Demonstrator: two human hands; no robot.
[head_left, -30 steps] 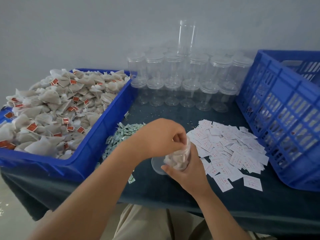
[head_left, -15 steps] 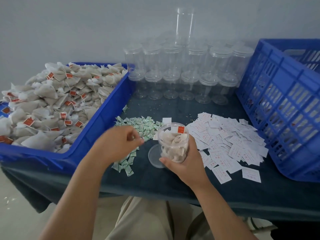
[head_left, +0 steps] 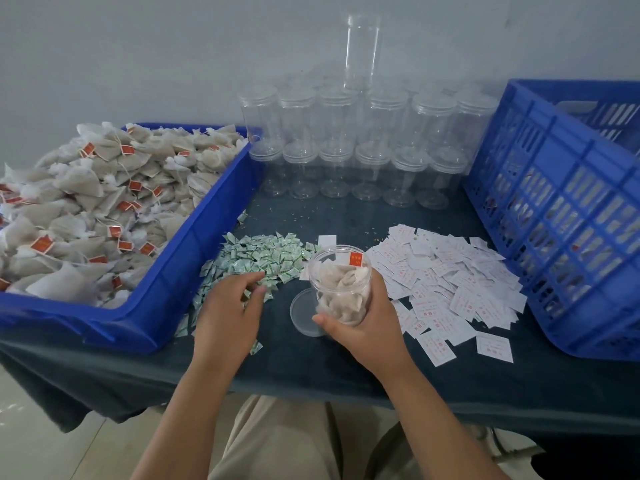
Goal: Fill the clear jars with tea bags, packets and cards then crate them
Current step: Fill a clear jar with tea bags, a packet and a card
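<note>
On the dark-clothed table (head_left: 311, 368), a blue tray (head_left: 194, 251) at the left is heaped with pyramid tea bags (head_left: 104, 202) bearing red tags, and a slatted blue crate (head_left: 554, 216) stands at the right. Between them, against the wall, empty clear jars (head_left: 367, 147) are stacked in tiers. Nearer, white cards (head_left: 450, 282) spread beside the crate and green packets (head_left: 263, 258) lie beside the tray. The right hand (head_left: 367, 327) wraps thumb and fingers round an open jar (head_left: 341, 285) partly filled with tea bags, holding it between the two piles. Its lid (head_left: 304, 317) lies flat just left of it. The left hand (head_left: 228, 317) rests bent fingers on the packets; whether it pinches one I cannot tell.
</note>
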